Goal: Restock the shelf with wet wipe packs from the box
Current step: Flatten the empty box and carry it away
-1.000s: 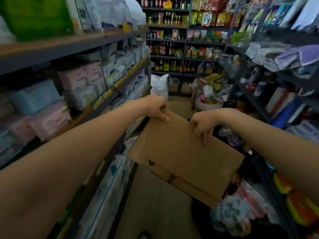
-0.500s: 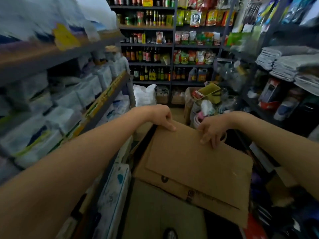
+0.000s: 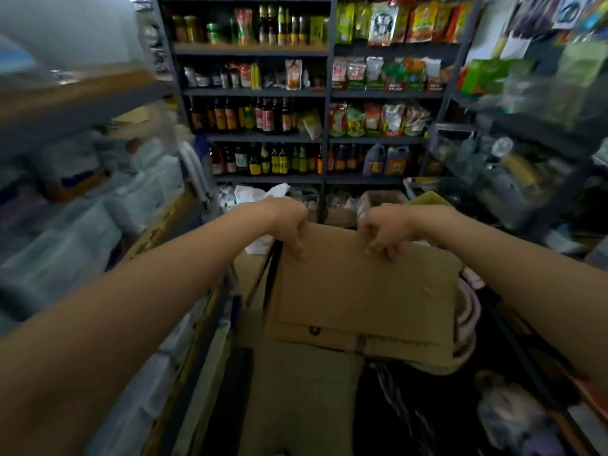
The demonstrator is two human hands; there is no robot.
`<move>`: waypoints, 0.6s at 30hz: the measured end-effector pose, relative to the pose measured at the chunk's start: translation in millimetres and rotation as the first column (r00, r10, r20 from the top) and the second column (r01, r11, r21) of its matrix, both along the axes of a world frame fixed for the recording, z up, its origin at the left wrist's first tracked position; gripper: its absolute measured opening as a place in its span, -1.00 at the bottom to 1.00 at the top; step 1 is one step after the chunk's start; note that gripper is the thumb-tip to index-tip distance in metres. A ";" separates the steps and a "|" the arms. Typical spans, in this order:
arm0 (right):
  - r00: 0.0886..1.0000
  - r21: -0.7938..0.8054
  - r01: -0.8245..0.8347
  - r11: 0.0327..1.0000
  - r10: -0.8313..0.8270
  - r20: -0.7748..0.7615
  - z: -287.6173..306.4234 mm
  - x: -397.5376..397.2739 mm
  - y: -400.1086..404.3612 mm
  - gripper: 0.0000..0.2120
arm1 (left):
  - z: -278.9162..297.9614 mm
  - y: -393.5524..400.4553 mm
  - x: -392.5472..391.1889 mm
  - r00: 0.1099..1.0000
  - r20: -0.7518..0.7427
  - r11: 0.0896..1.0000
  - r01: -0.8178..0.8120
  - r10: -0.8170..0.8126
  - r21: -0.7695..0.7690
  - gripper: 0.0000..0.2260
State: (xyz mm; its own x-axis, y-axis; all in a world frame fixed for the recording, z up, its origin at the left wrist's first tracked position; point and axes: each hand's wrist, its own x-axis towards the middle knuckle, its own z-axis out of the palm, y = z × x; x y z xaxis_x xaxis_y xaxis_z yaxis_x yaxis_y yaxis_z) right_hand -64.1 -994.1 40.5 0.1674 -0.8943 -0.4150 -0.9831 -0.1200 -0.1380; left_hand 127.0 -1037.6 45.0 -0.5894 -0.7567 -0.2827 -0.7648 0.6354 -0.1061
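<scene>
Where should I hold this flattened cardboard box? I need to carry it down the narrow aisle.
Grip the flattened cardboard box along its far top edge, from above, as the left hand and right hand do now, fingers curled over it. It is thin and hangs down, so spaced hands steady it.

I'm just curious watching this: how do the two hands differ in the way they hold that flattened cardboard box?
The left hand grips the far edge of the flattened cardboard box near its left corner, one finger stretched down onto the face. The right hand grips further along the same edge, nearer the middle, with several curled fingers on the face. Both arms reach forward and both hands hold the same top edge.
</scene>
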 end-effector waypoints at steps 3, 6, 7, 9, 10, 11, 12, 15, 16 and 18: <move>0.998 -0.073 0.008 0.997 -0.013 -0.062 -6.3 -27.3 -89.6 -0.80 | -0.4 -96.3 -31.1 0.998 0.017 0.997 0.068 -0.067 -0.044 -0.51; 0.986 -0.173 0.021 0.985 -0.050 -0.162 2.6 -60.1 -167.6 -0.83 | 12.8 -180.9 -67.7 0.992 0.019 0.985 0.123 -0.121 -0.118 -0.53; 0.980 -0.202 0.027 0.979 -0.066 -0.188 7.2 -73.5 -192.6 -0.85 | 18.7 -208.5 -82.4 0.989 0.020 0.976 0.148 -0.146 -0.157 -0.54; 0.972 -0.249 0.054 0.967 -0.108 -0.210 13.4 -102.7 -243.7 -0.89 | 26.5 -265.8 -114.0 0.982 0.026 0.956 0.186 -0.185 -0.226 -0.56; 0.968 -0.285 0.067 0.956 -0.132 -0.216 13.3 -117.2 -269.5 -0.90 | 25.8 -295.3 -129.7 0.981 0.022 0.950 0.191 -0.192 -0.246 -0.55; 0.963 -0.320 0.080 0.944 -0.156 -0.220 11.0 -131.8 -296.0 -0.91 | 22.1 -324.8 -145.6 0.980 0.019 0.944 0.196 -0.198 -0.264 -0.55; 0.959 -0.354 0.089 0.931 -0.176 -0.222 6.2 -146.8 -322.6 -0.92 | 16.0 -354.0 -161.3 0.978 0.020 0.934 0.206 -0.210 -0.291 -0.55; 0.950 -0.423 0.095 0.901 -0.209 -0.233 -15.7 -199.0 -407.3 -0.92 | -4.4 -438.6 -210.3 0.969 0.030 0.897 0.239 -0.246 -0.372 -0.52; 0.950 -0.435 0.090 0.896 -0.209 -0.234 -22.5 -215.6 -434.1 -0.88 | -10.4 -465.9 -227.4 0.965 0.030 0.891 0.252 -0.260 -0.377 -0.52; 0.944 -0.439 0.076 0.895 -0.206 -0.257 -32.6 -245.1 -483.1 -0.86 | -17.9 -515.4 -259.3 0.956 0.046 0.883 0.287 -0.291 -0.372 -0.55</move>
